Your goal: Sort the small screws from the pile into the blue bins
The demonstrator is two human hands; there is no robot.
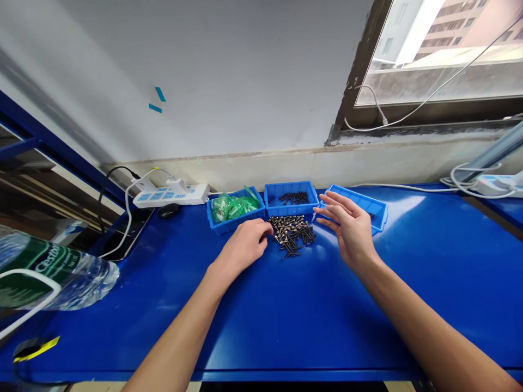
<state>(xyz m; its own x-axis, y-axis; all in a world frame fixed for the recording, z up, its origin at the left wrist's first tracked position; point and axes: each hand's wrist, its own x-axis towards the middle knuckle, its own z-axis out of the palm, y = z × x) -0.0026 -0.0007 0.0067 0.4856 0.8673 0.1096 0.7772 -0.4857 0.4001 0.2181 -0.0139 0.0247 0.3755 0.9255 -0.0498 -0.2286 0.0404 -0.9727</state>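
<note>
Screw heap (291, 233): one, too many screws to count, midway along the surface (281, 321), near its back edge.
Blue trays: three; left tray (224, 225) with green plastic pieces (233, 207), middle tray (291, 210) with dark screws (295, 197), right tray (363, 200).
Your left hand (245, 244): fingers curled at the heap's left side; whether they grip a screw, cannot tell.
Your right hand (350, 224): open, fingers parted, hiding part of the right tray.
Around you: one power strip (196, 194), back-left corner; one bottle (53, 267), left edge.
</note>
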